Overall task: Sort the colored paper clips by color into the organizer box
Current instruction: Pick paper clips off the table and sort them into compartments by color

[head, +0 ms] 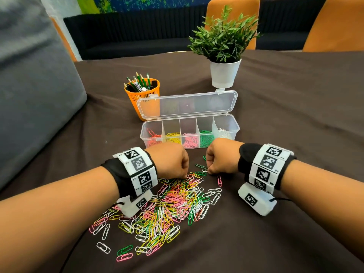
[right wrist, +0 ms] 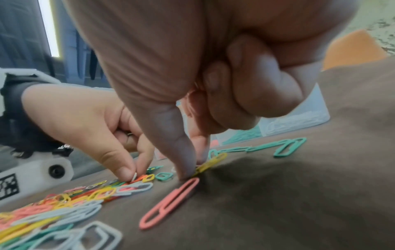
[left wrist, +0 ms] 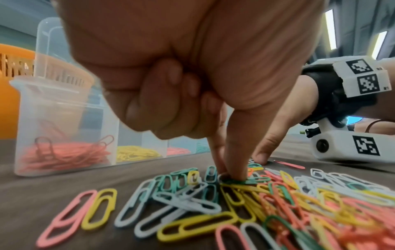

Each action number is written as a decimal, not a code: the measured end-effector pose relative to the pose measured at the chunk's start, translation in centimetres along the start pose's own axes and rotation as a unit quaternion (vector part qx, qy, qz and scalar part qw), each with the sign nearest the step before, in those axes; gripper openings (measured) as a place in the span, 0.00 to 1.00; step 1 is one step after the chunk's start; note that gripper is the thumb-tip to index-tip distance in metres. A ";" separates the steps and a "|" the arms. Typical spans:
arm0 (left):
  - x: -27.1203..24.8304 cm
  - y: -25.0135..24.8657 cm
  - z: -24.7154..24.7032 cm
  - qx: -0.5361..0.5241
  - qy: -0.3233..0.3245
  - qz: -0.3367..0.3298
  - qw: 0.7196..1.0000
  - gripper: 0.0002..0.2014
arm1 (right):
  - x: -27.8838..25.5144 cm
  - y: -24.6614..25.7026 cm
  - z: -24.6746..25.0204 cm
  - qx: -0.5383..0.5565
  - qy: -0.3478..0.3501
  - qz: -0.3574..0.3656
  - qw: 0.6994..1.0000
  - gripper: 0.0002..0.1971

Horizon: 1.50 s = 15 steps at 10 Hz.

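Paper clips [head: 167, 203] piled on the cloth before the open organizer box [head: 190, 133]. We pinch one with left hand [head: 171, 160]; right hand [head: 220, 156] pinches a yellow clip [right wrist: 210, 163].

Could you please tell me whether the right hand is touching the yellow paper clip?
Touching: in the right wrist view, the right hand pinches the yellow paper clip between thumb and forefinger.

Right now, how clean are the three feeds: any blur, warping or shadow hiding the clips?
Head view: sharp, wide-angle bending at the edges, organizer box clear. Left wrist view: left hand close and soft, box blurred, near paper clips readable. Right wrist view: smeared, right hand casts a shadow on the tablecloth beside the pink clip.
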<state>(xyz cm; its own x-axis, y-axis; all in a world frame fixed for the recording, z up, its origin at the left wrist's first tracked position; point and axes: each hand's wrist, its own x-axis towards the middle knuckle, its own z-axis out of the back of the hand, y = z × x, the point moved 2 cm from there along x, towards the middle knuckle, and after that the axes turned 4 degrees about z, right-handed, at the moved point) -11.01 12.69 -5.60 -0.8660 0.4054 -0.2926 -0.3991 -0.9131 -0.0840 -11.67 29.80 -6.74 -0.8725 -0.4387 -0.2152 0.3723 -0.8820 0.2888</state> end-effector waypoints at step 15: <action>0.3 -3.7 4.2 -0.146 0.047 -0.078 0.985 0.01 | -5.6 -0.6 3.9 0.039 0.056 0.079 0.995 0.09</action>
<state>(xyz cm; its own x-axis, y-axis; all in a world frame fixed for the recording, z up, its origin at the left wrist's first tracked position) -11.09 16.42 -1.36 -0.7634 0.5493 -0.3399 -0.4099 -0.8186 -0.4022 -8.25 33.45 -2.03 -0.7622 -0.5915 -0.2630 0.4727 -0.7862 0.3981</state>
